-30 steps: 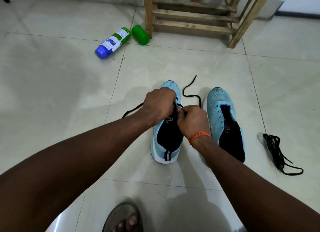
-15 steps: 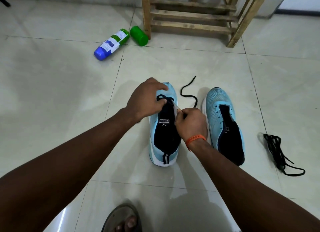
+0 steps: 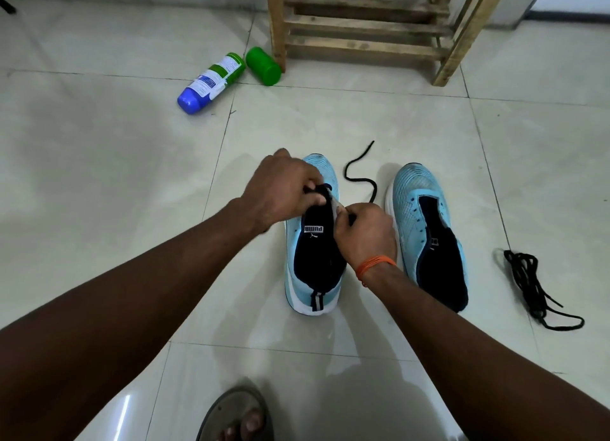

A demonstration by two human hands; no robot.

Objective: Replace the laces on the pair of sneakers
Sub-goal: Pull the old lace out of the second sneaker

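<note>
When threading the forward eyelets, keep the left sneaker flat on the tiled floor and pull each pass snug before crossing.

1. The right hand, fingers curled, pinches the black lace at the shoe's right eyelet edge. Feed the tip straight, without twist.
2. The left hand, also curled, pinches what appears to be the lace loop above the tongue. Use this hand to hold slack.

The shoe is light blue knit with a dark collar and white sole, heel toward the person. Its free lace end trails on the floor between the two shoes. The second sneaker stands just beside it with its eyelets empty. A bundled spare lace lies to its right.
</note>
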